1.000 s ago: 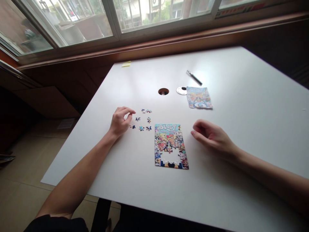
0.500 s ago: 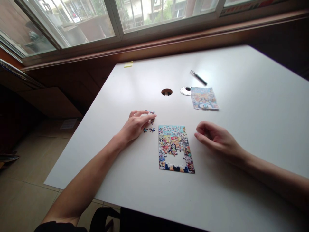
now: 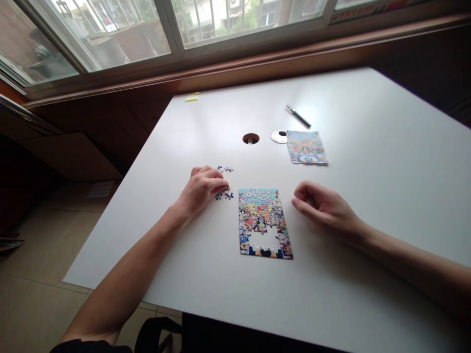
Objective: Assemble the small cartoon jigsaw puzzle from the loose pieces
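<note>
My left hand (image 3: 202,189) rests at the left of the jigsaw puzzle (image 3: 246,220), its thumb and fingers pinched on a small puzzle piece (image 3: 227,188), mostly hidden by the fingertips. Loose puzzle pieces (image 3: 228,169) lie just beyond those fingers, and others (image 3: 228,195) lie on the near side. The jigsaw is a colourful cartoon picture with a gap in its lower middle, where white shows through. On its right side, my right hand (image 3: 320,203) lies on the table, loosely curled into a fist, with nothing visible in it.
A creased picture sheet (image 3: 307,147) matching the puzzle lies farther back, partly over a round silver cover (image 3: 278,137). Behind it is a black pen (image 3: 298,116). The white table (image 3: 213,284) has a round cable hole (image 3: 250,138) and a yellow sticky note (image 3: 192,97) at its far edge.
My left hand has drawn its outstretched fingers back toward me and closed them in a pinch, uncovering the far loose pieces. My right hand keeps its curled pose. The view has shifted slightly.
</note>
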{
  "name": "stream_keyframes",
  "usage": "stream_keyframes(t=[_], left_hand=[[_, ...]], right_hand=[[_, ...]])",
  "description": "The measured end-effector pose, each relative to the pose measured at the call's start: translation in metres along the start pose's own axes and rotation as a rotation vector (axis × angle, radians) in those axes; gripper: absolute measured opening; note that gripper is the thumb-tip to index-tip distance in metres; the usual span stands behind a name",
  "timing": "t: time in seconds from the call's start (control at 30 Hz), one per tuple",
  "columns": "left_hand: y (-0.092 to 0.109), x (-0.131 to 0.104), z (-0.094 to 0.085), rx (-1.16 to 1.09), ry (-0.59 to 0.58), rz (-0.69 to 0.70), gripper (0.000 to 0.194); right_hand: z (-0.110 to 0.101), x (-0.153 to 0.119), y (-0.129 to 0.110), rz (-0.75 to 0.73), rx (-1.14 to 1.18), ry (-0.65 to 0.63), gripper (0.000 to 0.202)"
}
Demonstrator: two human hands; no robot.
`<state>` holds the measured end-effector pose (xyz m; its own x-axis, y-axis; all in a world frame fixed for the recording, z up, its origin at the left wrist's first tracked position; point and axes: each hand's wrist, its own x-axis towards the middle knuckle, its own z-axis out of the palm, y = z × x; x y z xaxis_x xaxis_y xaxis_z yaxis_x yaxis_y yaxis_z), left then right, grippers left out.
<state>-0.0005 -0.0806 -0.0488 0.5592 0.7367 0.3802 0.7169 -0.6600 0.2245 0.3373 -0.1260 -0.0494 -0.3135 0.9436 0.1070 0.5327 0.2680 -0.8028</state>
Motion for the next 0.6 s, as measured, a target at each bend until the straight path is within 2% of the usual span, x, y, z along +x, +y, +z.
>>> stream_keyframes(t=[0.13,0.3,0.47,0.6], left_hand=[[0.002,0.001,0.002,-0.063,0.033,-0.044,0.014],[0.009,0.003,-0.001,-0.050,0.033,-0.112,0.004],[0.012,0.003,-0.002,-0.090,0.018,-0.146,0.014],[0.011,0.002,-0.003,-0.072,0.034,-0.139,0.010]], right_hand=[[0.000,0.000,-0.003,-0.002,0.011,0.001,0.024],[0.000,0.001,-0.003,-0.012,-0.001,0.002,0.022],[0.000,0.000,-0.001,-0.024,0.005,-0.002,0.021],[0.000,0.001,-0.002,-0.031,0.000,0.002,0.021]])
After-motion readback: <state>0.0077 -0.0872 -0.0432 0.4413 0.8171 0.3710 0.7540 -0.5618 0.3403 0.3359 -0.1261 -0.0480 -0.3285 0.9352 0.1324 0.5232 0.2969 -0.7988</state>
